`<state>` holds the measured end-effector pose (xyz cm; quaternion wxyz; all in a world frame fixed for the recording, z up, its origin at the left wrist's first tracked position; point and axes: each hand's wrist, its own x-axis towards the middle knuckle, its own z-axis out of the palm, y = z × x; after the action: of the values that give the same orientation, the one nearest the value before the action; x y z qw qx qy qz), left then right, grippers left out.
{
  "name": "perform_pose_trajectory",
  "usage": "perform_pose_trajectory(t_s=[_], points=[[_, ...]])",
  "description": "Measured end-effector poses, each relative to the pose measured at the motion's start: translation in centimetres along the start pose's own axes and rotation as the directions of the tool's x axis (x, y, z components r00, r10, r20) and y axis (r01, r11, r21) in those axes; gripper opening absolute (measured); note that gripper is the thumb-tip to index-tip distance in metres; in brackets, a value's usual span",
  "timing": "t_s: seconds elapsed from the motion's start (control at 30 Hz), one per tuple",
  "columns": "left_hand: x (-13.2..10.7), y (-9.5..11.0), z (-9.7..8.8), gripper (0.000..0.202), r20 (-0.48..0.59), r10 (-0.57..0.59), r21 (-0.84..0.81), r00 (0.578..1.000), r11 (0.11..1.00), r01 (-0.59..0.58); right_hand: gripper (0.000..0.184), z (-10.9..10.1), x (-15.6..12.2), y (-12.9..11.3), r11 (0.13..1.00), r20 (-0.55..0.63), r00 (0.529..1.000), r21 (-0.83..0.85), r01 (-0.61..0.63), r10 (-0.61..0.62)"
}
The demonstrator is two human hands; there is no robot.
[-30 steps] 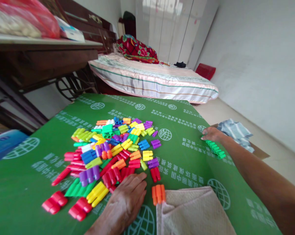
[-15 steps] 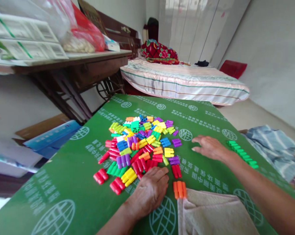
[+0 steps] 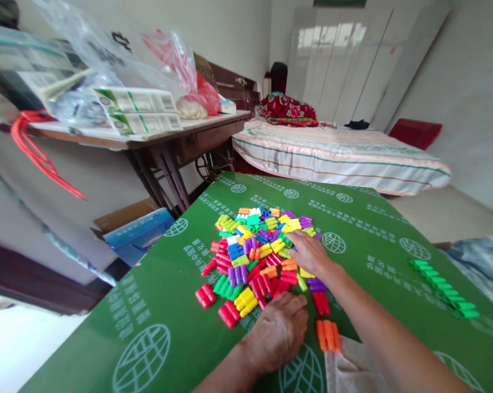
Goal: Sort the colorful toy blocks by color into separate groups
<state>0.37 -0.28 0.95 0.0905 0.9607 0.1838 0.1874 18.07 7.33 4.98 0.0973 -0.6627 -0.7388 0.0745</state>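
Note:
A pile of colourful plastic building pieces, each like a few short tubes joined side by side, lies on a green board. My left hand rests on the board at the pile's near edge, fingers curled down and together; whatever is under them is hidden. Over the right side of the pile reaches my right hand, thumb and fingers apart, the fingertips close to yellow and green pieces. Red pieces and an orange piece lie nearer me, the orange one at the corner of a beige cloth.
A row of green pieces lies apart on the board's right side. To the left stands a table holding boxes and plastic bags. Beyond the board is a bed. A blue checked cloth is at the right.
My right hand has moved left from the bare board onto the right side of the pile. My left hand stays at the pile's near edge. The view has swung to the left.

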Motion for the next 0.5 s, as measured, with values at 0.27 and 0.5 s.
perform_pose_trajectory(t_s=[0.27,0.5], points=[[-0.4,-0.3,-0.2,0.014,0.054,-0.001,0.027,0.999,1.000,-0.001,0.032,1.2,1.8,-1.2,0.997,-0.051,0.996,-0.023,-0.074,0.073],[-0.4,-0.1,-0.5,0.012,0.061,0.026,0.099,0.998,0.995,-0.032,0.028,1.6,1.1,-1.2,0.989,-0.098,0.986,0.064,-0.133,0.138]])
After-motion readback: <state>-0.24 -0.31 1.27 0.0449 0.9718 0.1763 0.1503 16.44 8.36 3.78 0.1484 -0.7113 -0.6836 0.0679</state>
